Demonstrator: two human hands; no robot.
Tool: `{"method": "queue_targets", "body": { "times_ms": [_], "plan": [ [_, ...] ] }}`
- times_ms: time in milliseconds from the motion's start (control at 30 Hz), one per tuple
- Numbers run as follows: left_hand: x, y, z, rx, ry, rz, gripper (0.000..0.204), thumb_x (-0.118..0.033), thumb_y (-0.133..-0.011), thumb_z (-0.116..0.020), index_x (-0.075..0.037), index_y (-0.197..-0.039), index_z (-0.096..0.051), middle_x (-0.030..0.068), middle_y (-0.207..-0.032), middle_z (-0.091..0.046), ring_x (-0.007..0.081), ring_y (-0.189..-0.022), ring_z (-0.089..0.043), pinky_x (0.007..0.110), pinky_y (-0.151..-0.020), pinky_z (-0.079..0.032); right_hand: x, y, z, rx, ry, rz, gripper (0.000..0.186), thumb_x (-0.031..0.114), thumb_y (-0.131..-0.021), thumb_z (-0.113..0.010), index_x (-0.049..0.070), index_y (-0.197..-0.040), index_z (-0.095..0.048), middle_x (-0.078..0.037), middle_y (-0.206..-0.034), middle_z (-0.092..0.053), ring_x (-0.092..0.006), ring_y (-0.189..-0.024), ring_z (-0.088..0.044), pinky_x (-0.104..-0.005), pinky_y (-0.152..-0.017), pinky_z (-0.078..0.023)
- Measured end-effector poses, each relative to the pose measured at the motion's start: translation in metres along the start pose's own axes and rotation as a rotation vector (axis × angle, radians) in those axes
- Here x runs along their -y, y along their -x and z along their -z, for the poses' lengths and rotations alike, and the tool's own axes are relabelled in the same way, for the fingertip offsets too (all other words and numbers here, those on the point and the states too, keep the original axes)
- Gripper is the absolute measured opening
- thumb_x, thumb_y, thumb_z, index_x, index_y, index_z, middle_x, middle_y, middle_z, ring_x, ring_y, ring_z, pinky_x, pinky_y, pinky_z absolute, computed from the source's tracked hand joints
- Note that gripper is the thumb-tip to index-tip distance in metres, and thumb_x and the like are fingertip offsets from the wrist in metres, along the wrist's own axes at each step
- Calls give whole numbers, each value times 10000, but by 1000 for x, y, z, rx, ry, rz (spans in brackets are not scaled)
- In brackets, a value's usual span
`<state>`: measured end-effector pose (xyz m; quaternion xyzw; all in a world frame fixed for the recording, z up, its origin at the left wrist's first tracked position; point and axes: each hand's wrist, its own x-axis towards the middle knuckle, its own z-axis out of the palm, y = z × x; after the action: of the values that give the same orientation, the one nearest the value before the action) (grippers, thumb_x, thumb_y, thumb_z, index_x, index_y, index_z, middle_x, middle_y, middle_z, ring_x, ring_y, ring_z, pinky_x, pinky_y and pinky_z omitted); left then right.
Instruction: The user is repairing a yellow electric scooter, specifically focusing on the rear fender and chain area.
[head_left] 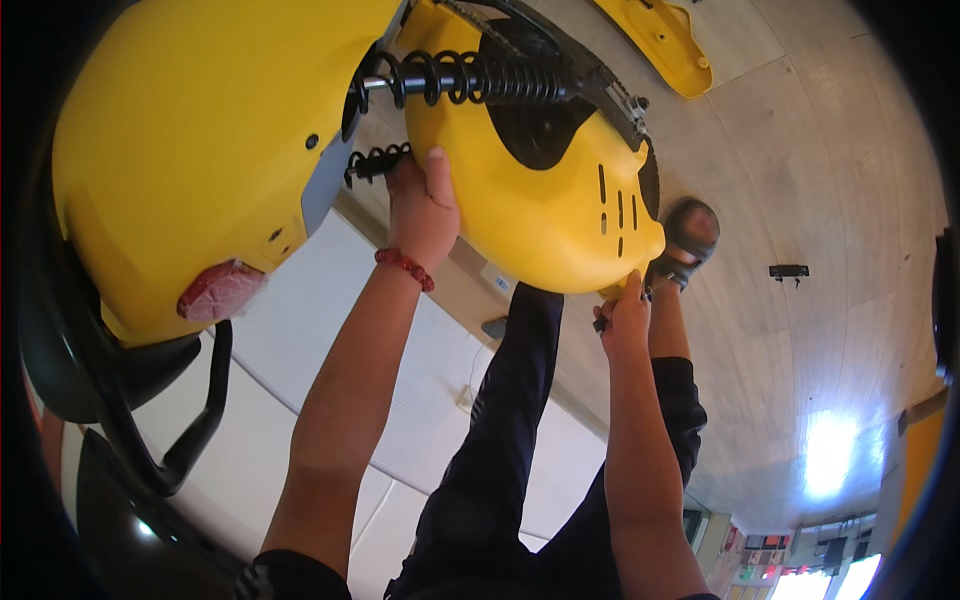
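Observation:
A yellow slotted cover [535,225] sits beside a black coil shock absorber [510,80] and a chain, with a second black spring [375,160] lower left. My left hand [420,215], red bead bracelet at the wrist, is closed on the cover's left edge, fingertips hidden behind it. My right hand [625,315] is at the cover's lower right corner, closed round a small black object [600,323] that I cannot make out. A yellow body panel [190,140] with a red lamp [222,290] fills the upper left, a black tube handle [190,440] below it.
A loose yellow plastic part [660,45] lies on the grey floor at the upper right, a small black piece [788,272] further down. My sandalled foot [690,230] is beside the cover. A white panelled surface [270,355] lies behind my arms.

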<state>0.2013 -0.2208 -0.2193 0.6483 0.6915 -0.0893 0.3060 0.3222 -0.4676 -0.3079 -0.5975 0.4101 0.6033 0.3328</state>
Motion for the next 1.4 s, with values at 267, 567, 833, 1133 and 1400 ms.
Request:
{"method": "queue_targets", "body": {
  "times_ms": [267, 567, 833, 1133, 1400],
  "plan": [
    [4, 1, -7, -106, 50, -66, 632, -504, -891, -272, 75, -863, -523, 276, -863, -549, 418, -835, -521, 437, -761, -397, -6, 0, 3, -59, -11, 35, 377, 457, -860, -465, 90, -948, -477, 4, -545, -377, -105, -435, -370, -299, -472, -414],
    [-14, 12, -2, -9, 205, 67, 652, -502, -897, -219, 73, -1013, -506, 213, -990, -568, 312, -926, -547, 357, -814, -411, -5, -6, 13, -13, 26, -2, 547, 474, -839, -483, 65, -1189, -385, -53, -966, -522, -124, -738, -492, -250, -490, -428],
    [3, 8, 1, 69, 128, 164, 647, -507, -897, -195, 50, -1089, -464, 207, -1045, -535, 307, -974, -525, 348, -842, -401, 6, 3, 3, -116, 66, 15, 432, 443, -861, -450, 53, -1045, -468, -34, -765, -503, -104, -551, -456, -244, -441, -427],
    [-7, 11, -1, 66, 106, 130, 669, -539, -891, -184, 32, -1134, -435, 179, -1068, -520, 271, -965, -528, 315, -819, -420, 15, 4, 6, -81, 141, 89, 505, 455, -848, -460, 46, -1142, -442, -89, -963, -555, -160, -705, -550, -251, -462, -457],
    [-10, 7, 9, 128, 206, 274, 655, -562, -884, -216, -13, -1183, -411, 113, -1042, -523, 165, -916, -535, 248, -694, -448, -13, -15, 9, -115, 143, 196, 485, 456, -843, -466, 53, -1114, -460, -94, -911, -564, -155, -603, -526, -249, -437, -432]
  ]
}}
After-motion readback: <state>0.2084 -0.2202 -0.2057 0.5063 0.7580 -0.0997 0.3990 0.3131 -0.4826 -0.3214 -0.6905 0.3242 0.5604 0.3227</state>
